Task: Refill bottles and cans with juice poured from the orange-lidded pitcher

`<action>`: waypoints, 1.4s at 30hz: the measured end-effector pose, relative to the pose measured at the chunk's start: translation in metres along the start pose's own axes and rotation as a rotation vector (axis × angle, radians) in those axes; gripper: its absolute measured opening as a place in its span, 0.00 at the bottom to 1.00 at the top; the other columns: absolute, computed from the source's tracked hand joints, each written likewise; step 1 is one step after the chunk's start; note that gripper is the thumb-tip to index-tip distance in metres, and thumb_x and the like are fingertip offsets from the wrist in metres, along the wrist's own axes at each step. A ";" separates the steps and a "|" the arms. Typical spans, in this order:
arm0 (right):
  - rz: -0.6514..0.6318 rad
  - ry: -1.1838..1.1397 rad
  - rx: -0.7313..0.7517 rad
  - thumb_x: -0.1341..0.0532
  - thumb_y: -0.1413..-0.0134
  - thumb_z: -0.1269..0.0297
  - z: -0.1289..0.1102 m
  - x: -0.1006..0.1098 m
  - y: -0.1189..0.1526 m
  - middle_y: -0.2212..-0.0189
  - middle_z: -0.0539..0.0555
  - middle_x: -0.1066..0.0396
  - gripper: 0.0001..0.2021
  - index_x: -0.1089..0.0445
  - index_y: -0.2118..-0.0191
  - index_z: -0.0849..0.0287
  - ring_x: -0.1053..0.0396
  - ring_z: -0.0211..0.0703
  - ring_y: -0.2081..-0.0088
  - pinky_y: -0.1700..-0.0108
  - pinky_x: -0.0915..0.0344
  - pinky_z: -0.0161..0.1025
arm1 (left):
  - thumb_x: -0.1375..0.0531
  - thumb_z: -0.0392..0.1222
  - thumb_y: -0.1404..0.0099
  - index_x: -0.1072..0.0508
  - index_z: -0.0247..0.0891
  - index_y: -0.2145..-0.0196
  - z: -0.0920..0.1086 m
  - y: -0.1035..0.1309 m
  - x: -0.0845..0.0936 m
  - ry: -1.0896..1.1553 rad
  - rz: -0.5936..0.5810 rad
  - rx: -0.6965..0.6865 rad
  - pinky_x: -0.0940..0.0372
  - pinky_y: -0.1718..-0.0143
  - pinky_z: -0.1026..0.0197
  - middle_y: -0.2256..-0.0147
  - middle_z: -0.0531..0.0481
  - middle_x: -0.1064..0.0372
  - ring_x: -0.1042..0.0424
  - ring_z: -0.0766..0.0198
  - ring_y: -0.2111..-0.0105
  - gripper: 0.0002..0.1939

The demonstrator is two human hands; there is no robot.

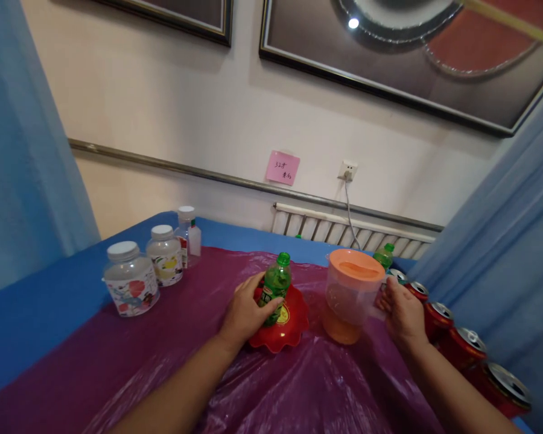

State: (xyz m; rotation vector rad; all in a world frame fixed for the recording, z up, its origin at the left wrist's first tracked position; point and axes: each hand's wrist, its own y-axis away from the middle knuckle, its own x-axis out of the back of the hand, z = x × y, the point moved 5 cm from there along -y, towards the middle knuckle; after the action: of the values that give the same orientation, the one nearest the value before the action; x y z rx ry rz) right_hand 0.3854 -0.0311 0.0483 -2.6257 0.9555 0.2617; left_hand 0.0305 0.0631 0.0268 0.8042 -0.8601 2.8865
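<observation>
My left hand (248, 308) is closed around a small green plastic bottle (278, 276), its mouth uncapped. The bottle stands upright over a red scalloped plate (294, 328) with a yellow mark in its middle. To the right, my right hand (403, 310) grips the handle of a clear pitcher (344, 301) with an orange lid. Some liquid shows in the pitcher's lower part, and it looks close to upright. Whether the pitcher's base touches the table cannot be made out. The pitcher and bottle are apart.
Lidded clear jars (131, 283) and a clear bottle (187, 235) stand at the left. Several red cans (461, 346) line the right, with another green bottle (384, 256) behind. Purple plastic sheeting (181, 355) covers the blue table (27, 313). A radiator (308, 223) is behind.
</observation>
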 end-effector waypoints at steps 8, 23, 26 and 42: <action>-0.110 0.156 0.098 0.26 0.57 0.44 -0.084 -0.033 -0.034 0.85 0.42 0.48 0.28 0.41 0.81 0.56 0.52 0.31 0.83 0.82 0.53 0.33 | 0.30 0.45 0.43 0.29 0.42 0.44 0.001 0.002 0.001 0.005 0.011 -0.048 0.34 0.45 0.47 0.47 0.43 0.24 0.26 0.49 0.48 0.30; -0.388 0.583 0.259 0.28 0.57 0.39 -0.158 -0.113 -0.041 0.86 0.44 0.48 0.28 0.39 0.82 0.56 0.51 0.33 0.82 0.80 0.52 0.34 | 0.30 0.41 0.44 0.28 0.43 0.43 0.020 0.009 0.006 0.016 -0.023 -0.075 0.37 0.42 0.45 0.47 0.45 0.25 0.27 0.49 0.47 0.31; -0.405 0.657 0.285 0.29 0.58 0.37 -0.162 -0.120 -0.039 0.86 0.43 0.50 0.31 0.43 0.84 0.56 0.51 0.32 0.81 0.80 0.51 0.34 | 0.30 0.41 0.45 0.28 0.43 0.44 0.022 0.009 0.006 0.017 -0.022 -0.082 0.37 0.43 0.46 0.47 0.45 0.24 0.27 0.49 0.47 0.31; -0.449 0.806 0.350 0.30 0.58 0.36 -0.170 -0.133 -0.042 0.86 0.44 0.51 0.31 0.45 0.84 0.54 0.53 0.33 0.81 0.80 0.53 0.35 | 0.30 0.42 0.45 0.28 0.45 0.43 0.022 0.012 0.004 0.018 -0.039 -0.100 0.39 0.41 0.46 0.46 0.46 0.25 0.28 0.49 0.46 0.31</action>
State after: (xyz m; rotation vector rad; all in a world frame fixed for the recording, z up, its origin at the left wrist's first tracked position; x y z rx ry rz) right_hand 0.3216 0.0147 0.2540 -2.5053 0.4959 -1.0334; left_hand 0.0357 0.0416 0.0383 0.7752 -0.9674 2.7878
